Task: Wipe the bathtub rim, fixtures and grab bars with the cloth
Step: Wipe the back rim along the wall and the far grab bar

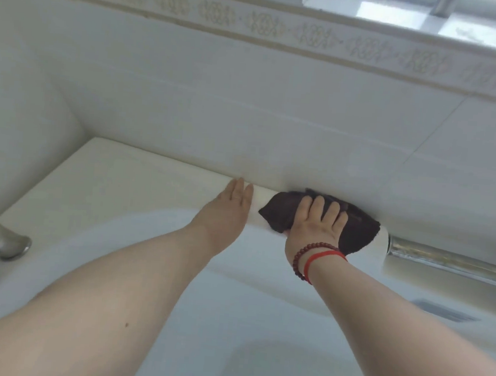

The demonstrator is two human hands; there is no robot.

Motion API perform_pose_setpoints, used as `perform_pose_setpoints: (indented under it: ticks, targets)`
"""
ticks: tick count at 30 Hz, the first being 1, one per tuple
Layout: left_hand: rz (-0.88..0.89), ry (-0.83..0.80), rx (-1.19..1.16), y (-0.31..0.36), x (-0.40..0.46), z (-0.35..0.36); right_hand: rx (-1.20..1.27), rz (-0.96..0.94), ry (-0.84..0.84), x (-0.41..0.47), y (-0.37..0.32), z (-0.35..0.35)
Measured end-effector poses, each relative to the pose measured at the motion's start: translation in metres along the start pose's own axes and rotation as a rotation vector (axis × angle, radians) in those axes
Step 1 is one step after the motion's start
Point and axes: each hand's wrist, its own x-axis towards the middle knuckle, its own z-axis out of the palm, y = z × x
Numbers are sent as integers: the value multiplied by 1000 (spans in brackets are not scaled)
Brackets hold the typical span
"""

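Rim (141, 176) lay bare toward 9 o'clock beyond the left hand (224, 212). At 3 o'clock, grab bar (448, 260) blocked the cloth (356, 226); wall (274, 136) closed off 12 o'clock.

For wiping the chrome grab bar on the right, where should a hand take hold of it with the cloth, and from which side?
Grip the grab bar on its bare straight shaft, just right of its white end fitting. It lies nearly level along the wall, so come from above and the tub side, wrapping the cloth over it. The right hand, already pressing the cloth on the rim beside it, is probably best placed.
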Motion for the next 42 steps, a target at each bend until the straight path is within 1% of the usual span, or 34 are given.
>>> perform_pose_setpoints:
  ticks: [2,4,8,9,11,12,14,15,17,19,21,25,27,29,33,36,39,42]
  targets:
    - [-46,-26,2,-20,-14,11,-14,3,-7,-1,-1,1]
    - [-135,-80,-8,-37,-23,16,-10,11,0,0,-1,0]
    - [-216,-248,-30,-45,-33,23,-20,25,-1,0,-1,0]
    - [-224,-243,-47,-45,-32,26,-21,21,2,0,-1,0]
    - [-234,-88,-13,-49,-27,26,-25,16,7,0,-1,2]
    - [-212,-4,31,-52,-25,23,-33,14,16,1,-1,3]
    - [-147,-36,40,-54,-24,22,-40,3,36,1,1,4]
    - [-126,-99,16,-54,-24,21,-33,-1,45,0,3,4]
    - [-107,-94,16,-55,-22,17,-22,-12,74,-3,7,7]
    - [-92,-90,34,-60,-21,23,25,-31,152,0,5,13]
    - [-82,-93,22,-61,-20,24,80,-47,317,6,0,26]
    - [-77,-121,22,-63,-18,23,150,-100,400,14,-37,30]
    - [-75,-122,28,-62,-17,23,167,-116,418,19,-48,30]
    - [-76,-126,32,-62,-18,22,145,-176,453,19,-43,33]
    - [-74,-145,32,-61,-18,21,72,-362,485,0,9,42]
    - [-57,-144,28,-62,-18,19,56,-378,480,-14,32,47]
    - [-46,-154,33,-62,-19,19,38,-347,465,-6,3,43]
    - [-40,-147,48,-61,-18,19,6,-388,454,7,-44,41]
